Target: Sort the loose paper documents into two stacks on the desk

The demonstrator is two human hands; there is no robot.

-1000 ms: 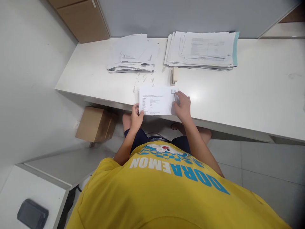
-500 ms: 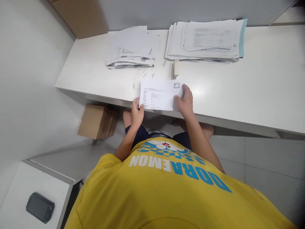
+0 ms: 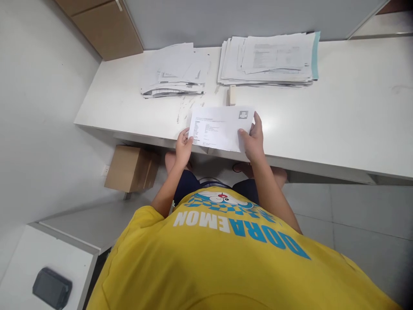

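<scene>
At five o'clock, "DORAEMON" runs upside down across the yellow shirt (image 3: 226, 265), blue then white. At one o'clock, print on the sheet (image 3: 222, 131) is too small.

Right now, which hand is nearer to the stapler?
Right. The right hand, holding the paper at one end, is in front and right of the stapler; the left hand, at the other end, is farther, to its left.

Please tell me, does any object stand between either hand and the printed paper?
Nothing visible does. The left hand holds the printed paper directly by its left edge, the right hand by its right edge. The cream stapler lies on the desk beyond the paper's far edge, not between them.
</scene>
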